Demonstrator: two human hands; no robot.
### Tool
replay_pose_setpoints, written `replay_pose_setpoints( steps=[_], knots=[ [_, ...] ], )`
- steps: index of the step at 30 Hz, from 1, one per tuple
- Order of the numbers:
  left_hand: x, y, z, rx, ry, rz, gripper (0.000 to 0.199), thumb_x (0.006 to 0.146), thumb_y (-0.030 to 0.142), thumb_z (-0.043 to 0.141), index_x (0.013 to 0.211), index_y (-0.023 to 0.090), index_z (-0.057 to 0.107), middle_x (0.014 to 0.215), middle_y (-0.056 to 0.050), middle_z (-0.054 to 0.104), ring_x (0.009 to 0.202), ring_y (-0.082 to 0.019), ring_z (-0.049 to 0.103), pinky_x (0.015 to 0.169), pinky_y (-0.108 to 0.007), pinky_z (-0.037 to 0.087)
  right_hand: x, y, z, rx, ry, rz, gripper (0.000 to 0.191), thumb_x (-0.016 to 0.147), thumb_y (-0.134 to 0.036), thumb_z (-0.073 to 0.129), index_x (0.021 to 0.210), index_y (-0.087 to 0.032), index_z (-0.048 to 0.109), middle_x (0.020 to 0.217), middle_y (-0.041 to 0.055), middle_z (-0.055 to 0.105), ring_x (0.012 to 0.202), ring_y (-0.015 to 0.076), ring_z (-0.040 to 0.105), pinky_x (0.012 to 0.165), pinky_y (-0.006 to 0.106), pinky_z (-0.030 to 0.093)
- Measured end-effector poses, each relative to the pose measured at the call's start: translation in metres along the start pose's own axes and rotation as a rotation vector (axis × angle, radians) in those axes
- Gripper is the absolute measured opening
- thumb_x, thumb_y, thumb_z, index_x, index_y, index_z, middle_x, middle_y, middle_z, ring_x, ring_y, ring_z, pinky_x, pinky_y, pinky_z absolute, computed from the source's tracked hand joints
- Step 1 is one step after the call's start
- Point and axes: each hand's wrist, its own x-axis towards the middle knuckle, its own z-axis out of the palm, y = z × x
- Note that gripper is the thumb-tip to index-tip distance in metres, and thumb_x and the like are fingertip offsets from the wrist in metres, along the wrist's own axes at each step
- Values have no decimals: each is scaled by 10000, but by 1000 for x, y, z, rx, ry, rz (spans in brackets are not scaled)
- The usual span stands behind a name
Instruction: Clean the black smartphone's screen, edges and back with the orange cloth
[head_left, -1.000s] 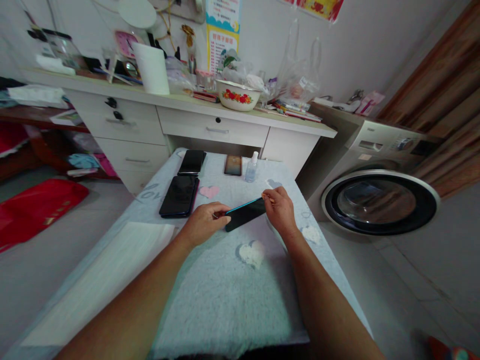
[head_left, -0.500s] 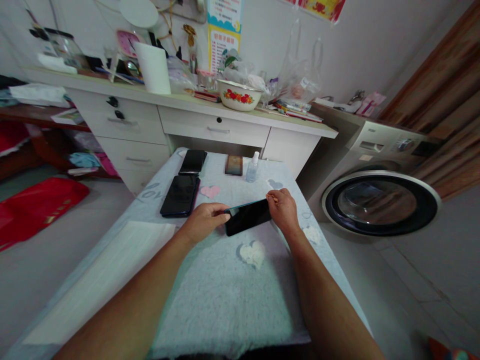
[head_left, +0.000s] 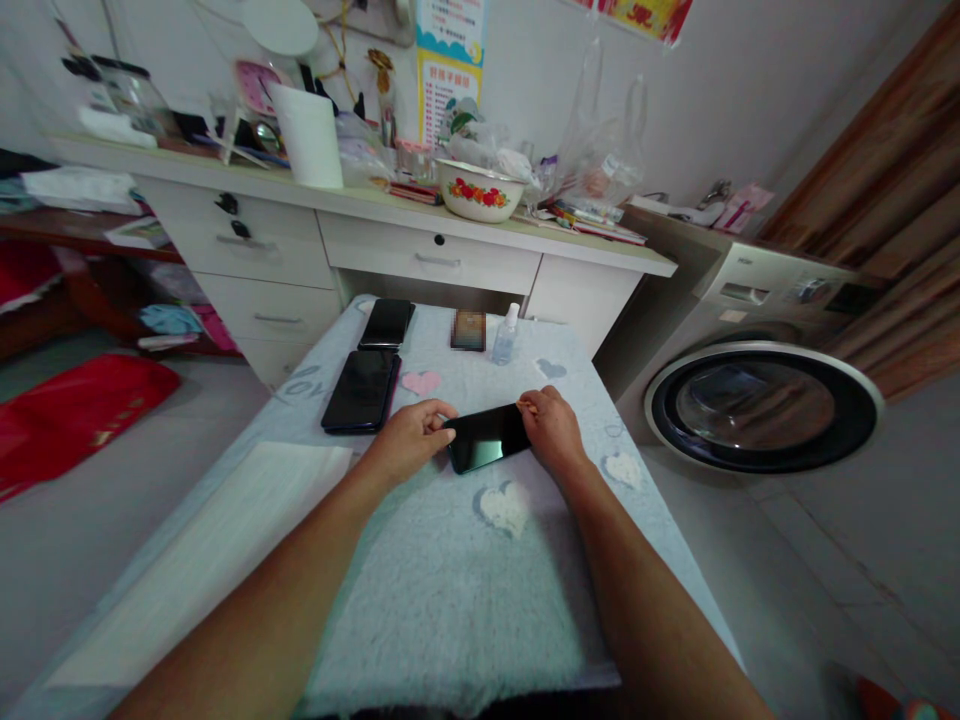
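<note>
Holds a black-screened smartphone by its two short ends, above or on the middle of the heart-patterned tablecloth, screen side up and slantwise. May lose it with any easing of the left thumb, given so little overlap at that end; may twist it loose, too, by pulling unevenly with one hand against the other. May also smudge the glossy screen through thumb contact. With a careless sweep forward, could tip the upright clear spray bottle; with a leftward swing, could bump the nearer dark phone, lying near the left hand.

On the left, pinches the end narrowly, with thumb at the front and fingers behind, parted by little more than the thickness of the smartphone. With the right hand, covers the other end in curled fingers, closed in on it; cannot make out the exact placing of the thumb there.
</note>
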Motion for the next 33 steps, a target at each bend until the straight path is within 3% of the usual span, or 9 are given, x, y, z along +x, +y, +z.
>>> replay_pose_setpoints(
  steps=[8,19,22,29,33],
  knots=[
    [1,-8,-1,347,21,51,169,751,273,545,901,203,583,684,25,592,622,-155,583,576,-252,391,-4,-13,5,-39,-80,-53,216,900,-226,467,1000,-235,658,968,38,581,815,146,576,723,233,388],
    [-2,-4,-2,376,37,38,231,682,252,610,902,190,648,853,-41,653,735,-198,619,666,-294,458,-11,-33,4,-57,-154,-148,224,896,-203,466,1009,-235,656,973,36,564,824,139,574,731,229,398],
    [-3,-1,-3,410,50,32,286,660,257,630,935,187,660,949,-60,645,756,-200,621,693,-304,475,-10,-32,4,-67,-168,-125,225,901,-215,471,1017,-238,662,971,39,564,823,142,578,733,234,402],
    [-5,-1,0,371,-45,-2,481,661,328,658,1110,176,578,1065,-90,618,714,-175,616,675,-299,471,-7,-21,5,-89,-108,-38,227,911,-242,463,1004,-229,669,1044,59,537,823,146,579,717,248,412],
    [-10,2,2,475,-65,74,744,578,412,745,1241,191,490,1149,-112,583,928,-247,599,791,-341,460,-2,-12,3,-107,-86,30,226,913,-256,462,991,-229,672,1027,56,546,819,151,578,701,255,408]
  ],
)
